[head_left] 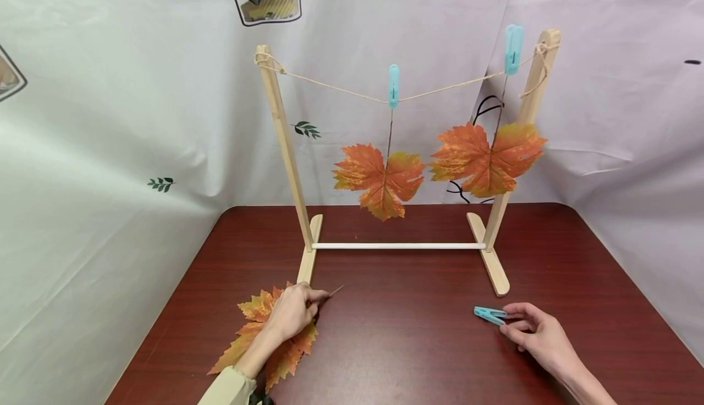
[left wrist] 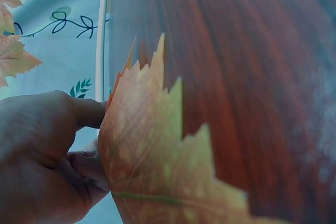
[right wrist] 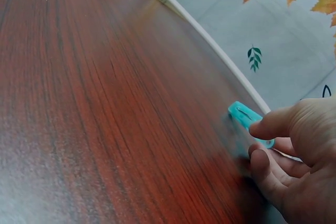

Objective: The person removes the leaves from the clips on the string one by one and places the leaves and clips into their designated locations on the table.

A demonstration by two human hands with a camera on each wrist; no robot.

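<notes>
My left hand [head_left: 294,312] pinches the thin stem [head_left: 337,290] of an orange and yellow artificial leaf [head_left: 235,349] at the front left of the table. In the left wrist view the leaf [left wrist: 152,145] spreads beside the fingers, its jagged edge over the wood. At the front right, my right hand [head_left: 541,338] holds a light blue clothespin [head_left: 489,314] by its handle end between thumb and fingers. In the right wrist view the clothespin [right wrist: 247,119] points away from the hand, low over the tabletop.
A wooden stand with a left post [head_left: 286,148] and right post [head_left: 525,112] carries a sagging string [head_left: 335,90]. Blue clothespins hang two leaves from it, one mid-string [head_left: 385,182], one near the right post [head_left: 489,159]. A white rod [head_left: 398,246] joins the feet.
</notes>
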